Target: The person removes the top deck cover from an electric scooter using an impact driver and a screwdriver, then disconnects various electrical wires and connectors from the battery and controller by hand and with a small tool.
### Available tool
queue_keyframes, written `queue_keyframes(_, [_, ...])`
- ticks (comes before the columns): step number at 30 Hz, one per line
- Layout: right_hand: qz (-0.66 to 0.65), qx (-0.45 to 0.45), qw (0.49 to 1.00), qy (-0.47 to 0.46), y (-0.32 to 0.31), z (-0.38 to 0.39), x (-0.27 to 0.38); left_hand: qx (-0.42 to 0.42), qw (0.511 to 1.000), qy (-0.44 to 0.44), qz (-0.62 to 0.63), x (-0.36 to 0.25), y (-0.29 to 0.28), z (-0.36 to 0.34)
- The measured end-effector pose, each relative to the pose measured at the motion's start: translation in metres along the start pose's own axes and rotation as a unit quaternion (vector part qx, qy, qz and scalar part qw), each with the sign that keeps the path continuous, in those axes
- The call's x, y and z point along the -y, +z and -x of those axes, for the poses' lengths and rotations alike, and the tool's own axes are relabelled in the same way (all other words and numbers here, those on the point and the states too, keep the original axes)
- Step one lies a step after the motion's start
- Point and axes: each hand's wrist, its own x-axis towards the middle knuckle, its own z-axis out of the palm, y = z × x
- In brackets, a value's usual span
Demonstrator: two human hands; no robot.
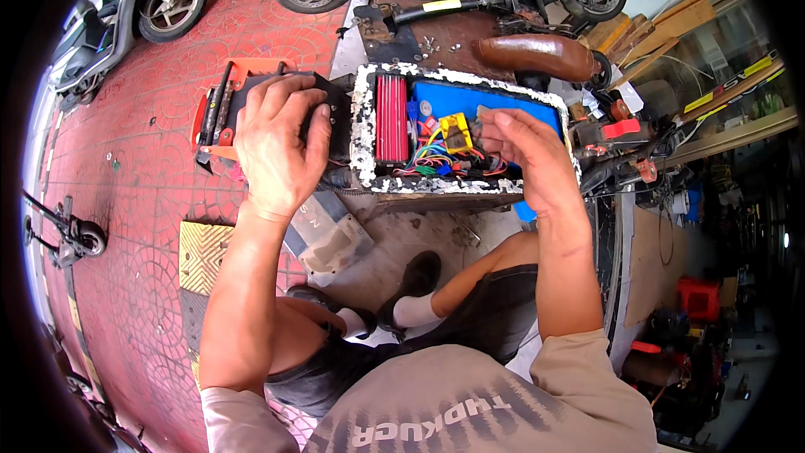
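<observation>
In front of me lies an open scooter deck box [362, 134] with ragged white sealant along its rim. Inside are a red finned controller [392, 117], a blue battery pack [532, 111], a tangle of coloured wires [428, 155] and a yellow connector [455, 134]. My left hand [281, 138] lies on the black end section [340, 113] left of the box, fingers loosely spread. Over the right part of the box, my right hand [528, 147] has its fingers drawn together just right of the yellow connector. Something small and greyish shows at its fingertips; I cannot make out what.
Beyond the box, loose screws [430, 46] lie on a brown board beside a brown rounded cover [532, 57]. A grey panel [327, 235] is on the ground by my feet. Motorbikes [172, 7] stand farther off; wood planks [671, 29] are at right.
</observation>
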Motion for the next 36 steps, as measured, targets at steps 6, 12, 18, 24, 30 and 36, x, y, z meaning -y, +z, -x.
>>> queue_keyframes(6, [0.042,0.126,0.990,-0.047,0.038,-0.026,0.029,0.026,0.996,-0.053,-0.071,-0.010,0.016,-0.005])
queue_keyframes(12, [0.094,0.190,0.976,-0.043,0.060,-0.076,0.022,0.022,0.993,-0.042,-0.105,-0.014,0.022,-0.004])
queue_keyframes(18, [0.063,0.213,0.972,-0.080,0.002,-0.075,0.016,0.040,0.991,-0.050,-0.121,-0.016,0.023,-0.005])
queue_keyframes(24, [0.225,0.103,0.961,-0.122,-0.050,-0.024,0.003,0.041,0.992,-0.048,-0.108,-0.015,0.023,-0.006])
queue_keyframes(30, [0.483,0.103,0.844,-0.210,-0.071,0.016,-0.020,0.040,0.990,-0.049,-0.123,-0.017,0.023,-0.003])
queue_keyframes(36, [0.485,0.124,0.843,-0.197,-0.055,0.007,-0.040,0.009,0.991,-0.028,-0.134,-0.010,0.023,0.001])
